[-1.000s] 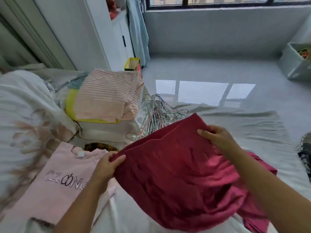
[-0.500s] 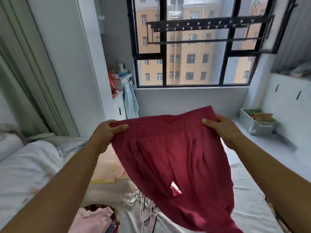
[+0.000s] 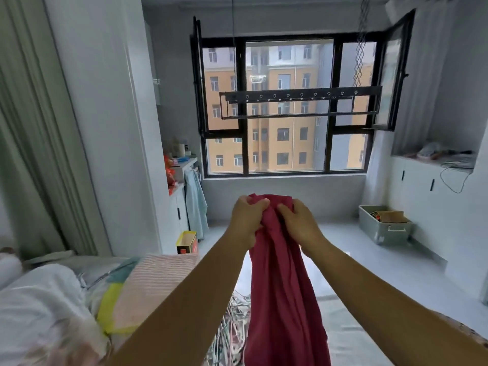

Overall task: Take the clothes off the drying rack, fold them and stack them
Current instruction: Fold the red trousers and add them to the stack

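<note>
A dark red garment (image 3: 282, 286) hangs lengthwise in front of me, doubled over with its top edges brought together. My left hand (image 3: 245, 220) and my right hand (image 3: 298, 223) both grip that top edge, side by side, at chest height. A stack of folded clothes (image 3: 148, 289) lies on the bed at lower left, a pink striped piece on top with a yellow one under it. The black drying rack (image 3: 298, 101) hangs bare before the window.
A heap of wire hangers (image 3: 232, 320) lies on the bed behind the garment. White bedding (image 3: 39, 313) fills the lower left. A yellow box (image 3: 187, 243) stands on the floor, a grey storage bin (image 3: 384, 228) at right, a cabinet with a hanging towel (image 3: 195, 202) at left.
My hands have come together, folding the spread red garment in half lengthwise. The view has tilted further up toward the window.
</note>
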`<action>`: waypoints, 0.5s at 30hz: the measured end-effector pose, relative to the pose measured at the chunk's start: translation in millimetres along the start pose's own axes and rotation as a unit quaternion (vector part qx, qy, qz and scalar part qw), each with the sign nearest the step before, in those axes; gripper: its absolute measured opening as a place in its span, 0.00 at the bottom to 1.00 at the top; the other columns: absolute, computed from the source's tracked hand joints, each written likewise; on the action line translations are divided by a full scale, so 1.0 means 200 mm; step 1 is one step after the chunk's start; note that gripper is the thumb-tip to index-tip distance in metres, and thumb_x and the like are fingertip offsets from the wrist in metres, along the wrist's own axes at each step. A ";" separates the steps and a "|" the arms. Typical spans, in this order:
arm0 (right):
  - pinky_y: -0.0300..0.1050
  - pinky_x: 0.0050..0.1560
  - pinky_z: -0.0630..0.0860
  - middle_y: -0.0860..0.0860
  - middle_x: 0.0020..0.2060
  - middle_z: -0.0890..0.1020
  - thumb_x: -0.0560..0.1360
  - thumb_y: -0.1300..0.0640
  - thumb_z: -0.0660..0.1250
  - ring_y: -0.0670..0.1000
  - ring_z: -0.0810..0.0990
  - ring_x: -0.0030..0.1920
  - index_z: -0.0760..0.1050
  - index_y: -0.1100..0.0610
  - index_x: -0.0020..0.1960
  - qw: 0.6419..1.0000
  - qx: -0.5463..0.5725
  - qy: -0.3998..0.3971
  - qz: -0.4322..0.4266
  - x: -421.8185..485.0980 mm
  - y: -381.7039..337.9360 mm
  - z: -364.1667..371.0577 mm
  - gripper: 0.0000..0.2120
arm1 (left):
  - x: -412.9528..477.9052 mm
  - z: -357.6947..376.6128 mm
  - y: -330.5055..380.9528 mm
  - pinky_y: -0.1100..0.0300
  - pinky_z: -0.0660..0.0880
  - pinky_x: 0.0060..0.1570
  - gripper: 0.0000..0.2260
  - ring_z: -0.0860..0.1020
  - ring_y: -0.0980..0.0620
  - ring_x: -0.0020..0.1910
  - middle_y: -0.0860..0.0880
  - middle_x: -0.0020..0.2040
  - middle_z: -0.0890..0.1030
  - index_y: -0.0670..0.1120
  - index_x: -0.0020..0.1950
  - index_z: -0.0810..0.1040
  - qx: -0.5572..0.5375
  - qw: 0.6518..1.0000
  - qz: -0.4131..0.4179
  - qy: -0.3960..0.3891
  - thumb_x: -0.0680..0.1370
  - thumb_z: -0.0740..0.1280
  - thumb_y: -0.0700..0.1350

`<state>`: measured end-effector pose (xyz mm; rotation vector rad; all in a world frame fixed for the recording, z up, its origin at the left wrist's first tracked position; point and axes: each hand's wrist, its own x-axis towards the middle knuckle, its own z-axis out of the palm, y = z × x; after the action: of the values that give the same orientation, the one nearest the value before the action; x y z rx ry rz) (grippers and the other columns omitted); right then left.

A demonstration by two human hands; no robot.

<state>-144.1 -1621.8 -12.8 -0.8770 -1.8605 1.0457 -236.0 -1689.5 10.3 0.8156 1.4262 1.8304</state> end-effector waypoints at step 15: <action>0.38 0.42 0.80 0.56 0.48 0.81 0.72 0.70 0.66 0.51 0.81 0.44 0.74 0.64 0.61 0.960 0.246 -0.121 0.058 0.06 -0.16 -0.17 0.18 | 0.00 -0.31 -0.08 0.55 0.72 0.52 0.25 0.72 0.48 0.55 0.42 0.61 0.73 0.40 0.65 0.67 0.159 0.987 -0.010 0.021 0.74 0.70 0.51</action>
<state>-125.1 -1613.8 31.1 -0.5844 -1.6346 1.6608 -283.7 -1720.2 -17.9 0.9184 1.7762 1.6346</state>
